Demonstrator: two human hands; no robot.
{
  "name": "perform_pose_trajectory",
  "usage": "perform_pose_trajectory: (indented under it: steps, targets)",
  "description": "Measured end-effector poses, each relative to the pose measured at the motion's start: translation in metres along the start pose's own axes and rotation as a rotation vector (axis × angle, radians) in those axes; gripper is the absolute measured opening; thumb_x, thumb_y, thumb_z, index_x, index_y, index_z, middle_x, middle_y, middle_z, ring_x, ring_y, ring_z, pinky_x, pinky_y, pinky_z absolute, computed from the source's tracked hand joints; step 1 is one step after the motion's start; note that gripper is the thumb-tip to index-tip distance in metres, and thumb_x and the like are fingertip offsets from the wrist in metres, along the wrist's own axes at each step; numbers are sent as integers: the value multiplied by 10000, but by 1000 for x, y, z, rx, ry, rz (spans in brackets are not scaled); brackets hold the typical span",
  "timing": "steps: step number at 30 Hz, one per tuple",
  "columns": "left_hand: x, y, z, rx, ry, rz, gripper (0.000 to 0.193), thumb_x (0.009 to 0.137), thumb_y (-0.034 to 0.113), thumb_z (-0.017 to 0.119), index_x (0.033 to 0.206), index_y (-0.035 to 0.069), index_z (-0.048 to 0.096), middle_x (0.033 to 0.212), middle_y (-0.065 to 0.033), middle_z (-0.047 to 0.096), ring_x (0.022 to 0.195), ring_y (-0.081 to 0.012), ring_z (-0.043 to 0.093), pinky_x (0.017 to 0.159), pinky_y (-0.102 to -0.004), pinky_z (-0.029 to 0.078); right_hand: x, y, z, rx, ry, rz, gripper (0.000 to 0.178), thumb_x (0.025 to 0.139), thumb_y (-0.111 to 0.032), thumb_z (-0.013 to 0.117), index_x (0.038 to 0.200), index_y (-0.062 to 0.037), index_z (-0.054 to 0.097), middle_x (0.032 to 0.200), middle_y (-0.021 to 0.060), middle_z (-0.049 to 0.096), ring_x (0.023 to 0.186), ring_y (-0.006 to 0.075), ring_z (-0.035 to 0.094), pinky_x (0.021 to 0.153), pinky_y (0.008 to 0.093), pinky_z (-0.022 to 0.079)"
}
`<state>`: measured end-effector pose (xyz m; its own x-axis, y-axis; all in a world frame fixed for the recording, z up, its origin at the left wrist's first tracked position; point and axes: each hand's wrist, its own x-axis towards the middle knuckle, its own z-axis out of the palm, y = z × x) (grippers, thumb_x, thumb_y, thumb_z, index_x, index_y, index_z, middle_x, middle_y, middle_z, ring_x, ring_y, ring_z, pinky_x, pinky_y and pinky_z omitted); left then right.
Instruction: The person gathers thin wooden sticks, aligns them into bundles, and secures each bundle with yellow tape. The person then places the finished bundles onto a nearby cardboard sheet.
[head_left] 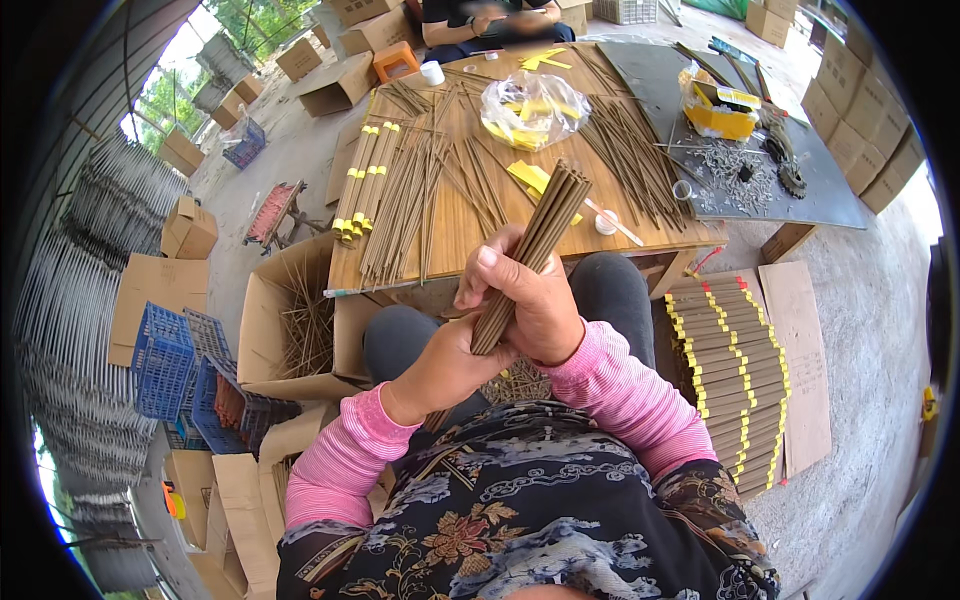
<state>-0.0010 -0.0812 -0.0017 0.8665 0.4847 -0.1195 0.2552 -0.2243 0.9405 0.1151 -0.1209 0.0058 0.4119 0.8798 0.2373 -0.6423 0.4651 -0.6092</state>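
Note:
A bundle of thin brown incense sticks point(540, 225) is held slantwise in front of me, its upper end leaning away over the table edge. My left hand point(440, 368) is closed round the lower part, near my lap. Higher up, my right hand point(530, 300) wraps the same bundle, its thumb lying across the sticks. No band shows on the part of the bundle that I can see. Just beyond its top end, yellow paper strips point(530, 177) lie on the wooden table point(455, 215).
Loose sticks point(400, 215) and yellow-banded bundles point(365, 180) cover the table's left side. A plastic bag point(535, 108) holds yellow strips. A small white pot point(606, 222) stands near the front edge. Banded bundles point(735, 370) are stacked at right; a cardboard box point(285, 320) stands left. Someone sits opposite.

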Motion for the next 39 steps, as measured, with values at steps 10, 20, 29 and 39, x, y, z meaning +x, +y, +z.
perform_pose_trajectory:
  steps: [10, 20, 29, 39]
  targets:
    - [-13, -14, 2, 232, 73, -3, 193, 798, 109, 617, 914, -17, 530, 820, -40, 583, 777, -87, 523, 673, -244, 431, -15, 6, -6, 251, 30, 123, 157, 877, -160, 474, 733, -118, 427, 438, -14, 298, 319, 95, 270, 317, 247, 261]
    - [-33, -11, 3, -449, -75, -109, 350, 914, 332, 425, 1011, -4, 450, 699, -19, 476, 540, -68, 426, 496, -194, 366, -13, 4, -13, 336, 37, 267, 231, 875, -161, 484, 674, -115, 380, 442, -25, 292, 329, 84, 276, 320, 237, 261]
    - [-32, -16, -1, -637, -159, -217, 403, 948, 383, 289, 971, 19, 460, 817, -49, 507, 572, -73, 447, 495, -185, 361, -7, 8, -11, 267, 49, 345, 297, 887, -198, 466, 621, -109, 366, 422, -24, 285, 314, 90, 283, 322, 240, 274]
    - [-20, -32, -18, -962, -239, -329, 407, 907, 430, 398, 940, 32, 474, 710, -41, 493, 525, -74, 417, 471, -174, 338, 7, 18, -16, 343, 50, 382, 253, 884, -166, 494, 662, -107, 389, 461, -22, 324, 339, 86, 304, 328, 235, 275]
